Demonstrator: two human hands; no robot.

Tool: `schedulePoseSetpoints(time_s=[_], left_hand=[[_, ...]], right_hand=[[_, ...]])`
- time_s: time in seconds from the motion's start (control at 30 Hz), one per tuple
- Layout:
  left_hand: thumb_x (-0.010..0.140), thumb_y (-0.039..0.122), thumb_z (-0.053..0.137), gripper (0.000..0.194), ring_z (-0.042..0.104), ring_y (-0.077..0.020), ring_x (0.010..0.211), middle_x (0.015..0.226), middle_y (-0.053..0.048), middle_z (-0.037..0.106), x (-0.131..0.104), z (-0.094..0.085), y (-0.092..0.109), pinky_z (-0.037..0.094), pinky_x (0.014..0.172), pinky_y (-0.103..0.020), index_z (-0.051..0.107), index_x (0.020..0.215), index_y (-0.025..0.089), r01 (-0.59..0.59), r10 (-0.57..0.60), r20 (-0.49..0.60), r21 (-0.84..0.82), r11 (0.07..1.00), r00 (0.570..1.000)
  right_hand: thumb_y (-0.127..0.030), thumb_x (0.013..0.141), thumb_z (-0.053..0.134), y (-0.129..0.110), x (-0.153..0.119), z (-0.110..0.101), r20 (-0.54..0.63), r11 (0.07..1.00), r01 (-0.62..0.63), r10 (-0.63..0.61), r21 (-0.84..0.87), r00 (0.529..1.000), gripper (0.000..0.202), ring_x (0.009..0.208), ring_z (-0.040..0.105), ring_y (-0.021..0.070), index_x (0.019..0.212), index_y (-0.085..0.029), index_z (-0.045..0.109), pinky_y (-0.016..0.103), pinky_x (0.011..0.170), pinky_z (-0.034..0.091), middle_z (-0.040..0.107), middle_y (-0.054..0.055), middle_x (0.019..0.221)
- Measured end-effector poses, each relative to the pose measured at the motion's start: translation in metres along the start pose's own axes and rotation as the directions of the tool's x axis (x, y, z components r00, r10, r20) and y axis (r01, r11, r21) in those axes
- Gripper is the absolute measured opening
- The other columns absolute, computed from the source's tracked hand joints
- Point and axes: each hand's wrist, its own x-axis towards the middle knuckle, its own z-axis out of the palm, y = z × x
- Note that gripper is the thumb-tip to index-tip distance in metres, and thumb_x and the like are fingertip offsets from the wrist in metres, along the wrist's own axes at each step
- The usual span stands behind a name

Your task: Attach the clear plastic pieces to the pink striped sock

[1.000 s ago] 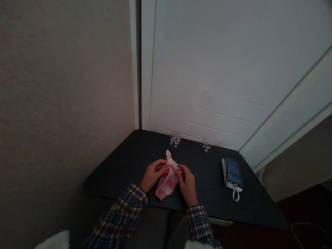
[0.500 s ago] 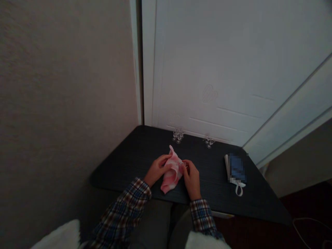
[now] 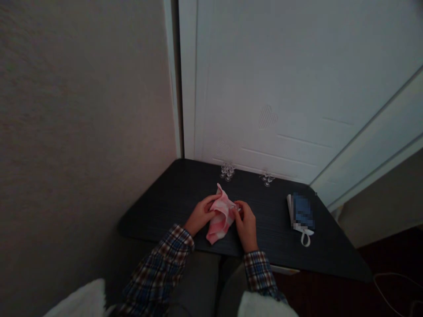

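A pink-and-white cloth (image 3: pixel 218 222) is bunched over the near middle of the dark table, one corner poking up. My left hand (image 3: pixel 199 215) is closed on its left side, thumb and fingers gripping the fabric. At the cloth's right edge, my right hand (image 3: pixel 247 225) pinches a small clear, shiny piece (image 3: pixel 237 207), which looks like a tiny stemmed glass. The cloth touches this piece. Fingers partly cover it, so its full shape is hidden.
Several tiny clear stemmed glasses (image 3: pixel 227 171) cluster at the table's back edge, with a smaller group (image 3: pixel 267 178) to their right. A blurred blue-and-white item (image 3: pixel 302 212) with a loop lies on the right. The black table (image 3: pixel 155 207) meets a white panel (image 3: pixel 264 66) behind.
My right fingers and the clear piece have shifted slightly right and up at the cloth's edge. The cloth's folds changed a little; the left hand keeps its grip. The view moved slightly.
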Motion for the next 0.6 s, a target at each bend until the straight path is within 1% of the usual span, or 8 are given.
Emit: schedulePoseSetpoints(time_s=[0.2,0.33,0.5,0.6], left_hand=[[0.087,0.025,0.059,0.034,0.059,-0.0233,0.104,0.119,-0.010,0.059,-0.0006,-0.0013,-0.0006,0.049,0.089,-0.047,0.054,0.118,0.015,0.013,-0.012,-0.042,0.042,0.999,0.999],[0.087,0.026,0.059,0.031,0.061,-0.0217,0.098,0.112,-0.008,0.061,-0.0002,-0.0028,-0.0025,0.051,0.085,-0.044,0.055,0.116,0.014,0.007,-0.002,-0.062,0.075,0.997,0.998],[0.087,0.027,0.058,0.028,0.062,-0.0203,0.094,0.106,-0.007,0.063,0.0008,-0.0053,-0.0049,0.052,0.082,-0.042,0.057,0.111,0.014,-0.024,0.033,-0.072,0.125,0.992,0.997],[0.087,0.027,0.058,0.026,0.062,-0.0203,0.094,0.105,-0.007,0.062,0.0007,-0.0064,-0.0046,0.052,0.083,-0.042,0.058,0.109,0.013,-0.053,0.067,-0.086,0.157,0.986,0.994]], right_hand=[[-0.033,0.092,0.052,-0.0042,-0.0006,-0.0010,0.027,1.000,0.016,-0.016,0.008,1.000,0.025,0.075,0.060,0.0129,0.108,-0.016,0.057,0.031,0.068,0.052,0.062,0.004,0.095],[-0.033,0.092,0.052,-0.0054,-0.0008,-0.0011,0.030,0.999,0.034,-0.034,0.012,0.999,0.025,0.077,0.061,0.0134,0.108,-0.016,0.057,0.032,0.070,0.052,0.062,0.004,0.097],[-0.033,0.091,0.053,-0.0077,-0.0018,-0.0013,0.051,0.998,0.062,-0.063,0.025,0.997,0.025,0.073,0.060,0.0123,0.109,-0.015,0.056,0.030,0.066,0.052,0.061,0.004,0.095],[-0.032,0.092,0.052,-0.0099,-0.0019,-0.0017,0.061,0.996,0.079,-0.080,0.030,0.995,0.026,0.076,0.060,0.0130,0.113,-0.016,0.055,0.031,0.068,0.053,0.061,0.004,0.100]])
